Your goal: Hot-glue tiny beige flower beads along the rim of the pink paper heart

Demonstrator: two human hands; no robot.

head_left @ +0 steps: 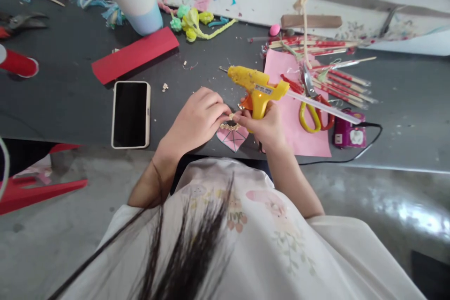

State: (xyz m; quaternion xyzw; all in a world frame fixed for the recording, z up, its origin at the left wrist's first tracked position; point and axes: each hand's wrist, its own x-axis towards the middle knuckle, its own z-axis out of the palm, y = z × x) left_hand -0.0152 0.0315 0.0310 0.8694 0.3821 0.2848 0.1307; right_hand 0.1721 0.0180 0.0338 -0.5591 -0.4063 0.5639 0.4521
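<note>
At the table's [167, 112] edge, pinching a pale scrap [231, 116] between left hand [197, 117] and right hand [267, 125], with yellow hot-glue gun [259, 89] in the latter, beside a pink paper cutout [234, 141], apparently part-finished: studded along the top, only lined below.

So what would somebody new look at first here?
Probably the bright yellow glue gun, held in the right hand near the middle. Next might be the small pink piece with dark lines, beside the left hand. The long red piece beyond the phone on the left and the pink sheet under the scissors on the right stand out too.
</note>
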